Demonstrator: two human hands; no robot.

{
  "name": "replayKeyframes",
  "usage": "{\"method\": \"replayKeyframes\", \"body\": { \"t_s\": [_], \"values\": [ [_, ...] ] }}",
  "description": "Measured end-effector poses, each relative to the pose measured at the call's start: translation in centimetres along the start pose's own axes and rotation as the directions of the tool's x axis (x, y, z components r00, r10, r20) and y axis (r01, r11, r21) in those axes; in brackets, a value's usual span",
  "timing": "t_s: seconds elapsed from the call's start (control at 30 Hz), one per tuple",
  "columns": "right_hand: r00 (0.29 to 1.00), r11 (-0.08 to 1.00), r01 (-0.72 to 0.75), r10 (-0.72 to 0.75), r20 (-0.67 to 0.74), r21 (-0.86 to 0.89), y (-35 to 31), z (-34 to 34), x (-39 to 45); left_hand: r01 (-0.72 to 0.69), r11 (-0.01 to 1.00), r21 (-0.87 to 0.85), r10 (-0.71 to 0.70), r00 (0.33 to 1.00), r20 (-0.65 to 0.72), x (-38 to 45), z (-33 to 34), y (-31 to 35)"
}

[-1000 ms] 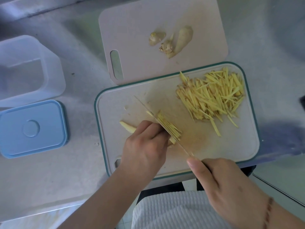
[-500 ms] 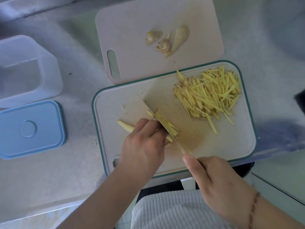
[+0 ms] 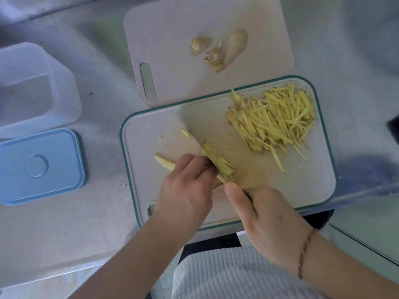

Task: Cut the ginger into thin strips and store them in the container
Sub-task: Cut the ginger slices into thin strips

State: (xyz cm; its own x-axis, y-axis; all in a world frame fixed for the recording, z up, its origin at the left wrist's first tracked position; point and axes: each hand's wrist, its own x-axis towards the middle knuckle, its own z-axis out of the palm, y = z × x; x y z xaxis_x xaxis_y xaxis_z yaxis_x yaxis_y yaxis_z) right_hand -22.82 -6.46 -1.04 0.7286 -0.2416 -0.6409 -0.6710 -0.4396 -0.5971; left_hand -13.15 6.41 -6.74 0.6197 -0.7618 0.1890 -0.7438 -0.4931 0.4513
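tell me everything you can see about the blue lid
The blue lid is a pale blue rounded rectangle that looks like plastic, with a raised rim and a round recess in its middle. It lies flat on the grey counter, off the translucent container just behind it. No hand touches it.

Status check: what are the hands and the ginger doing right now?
Left hand pins ginger on board. Right hand grips knife, mid-slice. Strips piled; container open, nothing blocking.
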Motion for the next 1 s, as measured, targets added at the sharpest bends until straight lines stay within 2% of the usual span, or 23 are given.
{"method": "replayKeyframes", "body": {
  "t_s": [0.27, 0.33, 0.47, 0.67, 0.87, 1.0],
  "values": [
    [0.998, 0.998, -0.06, 0.061, 0.027, -0.033, 1.1, -0.5, -2.5, -0.043, 0.998, 0.048, 0.043, 0.999, 0.006, -0.6, 0.1, -0.1],
    [0.999, 0.997, -0.027, 0.028, 0.024, -0.076, 0.4, -0.1, -1.0, -0.05, 0.997, 0.052, 0.05, 0.999, -0.004, -0.5, 0.0, 0.0],
    [0.998, 0.998, 0.057, -0.057, 0.006, 0.009, -1.1, 0.1, 1.3, -0.056, 0.998, 0.03, 0.057, 0.998, -0.024, -0.2, -0.1, -0.2],
    [0.999, 0.998, -0.053, 0.053, -0.009, -0.021, 1.7, -0.2, -2.9, -0.041, 0.999, 0.014, 0.041, 0.999, 0.022, -0.4, 0.0, -0.5],
    [1.0, 1.0, 0.031, -0.031, -0.005, -0.004, -0.3, 0.3, 0.4, -0.045, 0.999, -0.016, 0.045, 0.999, -0.008, -0.4, 0.0, -0.4],
    [1.0, 1.0, -0.001, 0.0, -0.007, -0.028, 1.1, -0.4, -1.9, -0.044, 0.999, -0.025, 0.043, 0.999, -0.03, -0.5, 0.1, -0.6]
  ]
}}
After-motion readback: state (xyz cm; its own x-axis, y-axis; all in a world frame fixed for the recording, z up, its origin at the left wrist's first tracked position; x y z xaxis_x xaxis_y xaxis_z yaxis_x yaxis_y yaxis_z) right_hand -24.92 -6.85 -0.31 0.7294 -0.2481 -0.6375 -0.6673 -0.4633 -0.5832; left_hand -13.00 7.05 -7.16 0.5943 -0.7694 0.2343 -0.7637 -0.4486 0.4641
